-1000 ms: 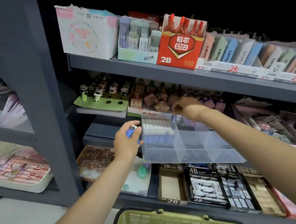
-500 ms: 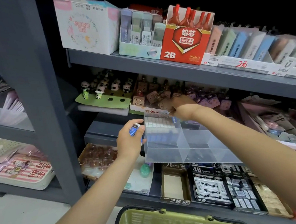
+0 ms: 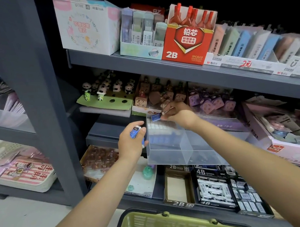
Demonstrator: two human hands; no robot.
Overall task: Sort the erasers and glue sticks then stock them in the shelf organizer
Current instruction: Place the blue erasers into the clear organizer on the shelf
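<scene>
The right hand (image 3: 177, 113) pinches a small blue-sleeved eraser (image 3: 156, 117) by its end, over the back rim of the clear organizer (image 3: 169, 155), whose left compartment already holds rows of erasers. The left hand (image 3: 131, 142) grips more erasers (image 3: 135, 132) just beside the organizer's left wall. These look light, stiff little blocks with slick paper sleeves, so a fingertip pinch across the short sides probably holds best for slotting one upright.

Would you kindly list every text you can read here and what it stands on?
"2B", "铅芯", "5PCS×12": red lead box
"Q1702", "HB": white carton
"2元": price strip
"2B": brown tray
"4B": black eraser box
Barcode labels and small print: too blurred.
</scene>
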